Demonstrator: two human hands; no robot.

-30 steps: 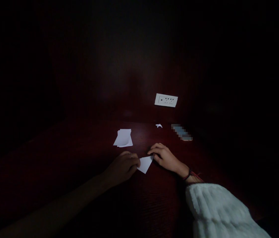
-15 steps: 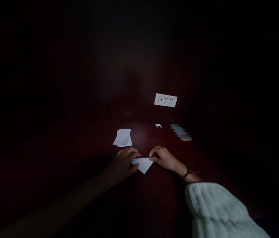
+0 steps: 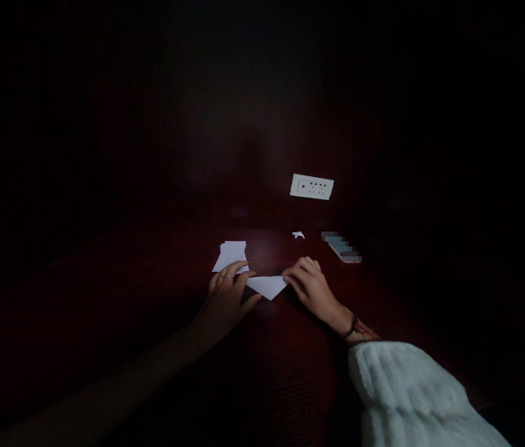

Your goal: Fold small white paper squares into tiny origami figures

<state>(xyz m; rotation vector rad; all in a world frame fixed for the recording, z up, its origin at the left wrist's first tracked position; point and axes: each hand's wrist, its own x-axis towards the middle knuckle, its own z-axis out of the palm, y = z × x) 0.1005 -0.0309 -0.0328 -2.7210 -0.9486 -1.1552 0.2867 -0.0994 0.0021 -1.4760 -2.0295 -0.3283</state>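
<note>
A white sheet of paper (image 3: pixel 268 286), folded into a flat triangle, is between my two hands with its point towards me. My right hand (image 3: pixel 314 294) is closed, its thumb and fingertips pinching the paper's right corner. At the left corner, my left hand (image 3: pixel 225 300) holds the paper, index finger along the top edge and thumb near the lower edge. A ring is on one of its fingers. Just behind that hand lies a small stack of white paper sheets (image 3: pixel 232 253), partly covered by its fingertips.
A small folded paper piece (image 3: pixel 298 235) lies farther back on the dark red table (image 3: pixel 285 366). To its right rests a phone (image 3: pixel 342 248) with a blurred screen. A white socket panel (image 3: pixel 312 187) is set in the back wall. The surroundings are very dark.
Both hands have moved away from me with the folded paper, closer to the stack. The paper now looks flatter front to back. The other things stay put.
</note>
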